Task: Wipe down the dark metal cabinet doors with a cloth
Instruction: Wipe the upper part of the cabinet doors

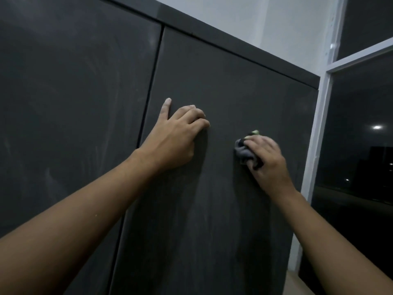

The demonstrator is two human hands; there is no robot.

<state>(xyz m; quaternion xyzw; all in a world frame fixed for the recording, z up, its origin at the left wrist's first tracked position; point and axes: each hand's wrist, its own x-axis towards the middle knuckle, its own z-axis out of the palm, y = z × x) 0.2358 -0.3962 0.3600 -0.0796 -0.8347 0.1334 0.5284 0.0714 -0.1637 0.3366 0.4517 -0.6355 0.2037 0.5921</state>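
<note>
A tall dark metal cabinet fills the head view, with a left door (74, 103) and a right door (223, 209) split by a thin vertical gap. My right hand (266, 160) grips a bunched grey cloth (243, 153) with a pale green edge and holds it against the right door near its middle. My left hand (176, 135) rests on the same door just right of the gap, fingers curled under and the thumb pointing up, holding nothing. Faint pale streaks show on both doors.
A white wall (276, 24) rises behind the cabinet's top edge. A white window frame (319, 124) runs down beside the cabinet's right side, and its dark glass (361, 145) reflects a few lights. A strip of pale floor (297, 282) shows at the bottom right.
</note>
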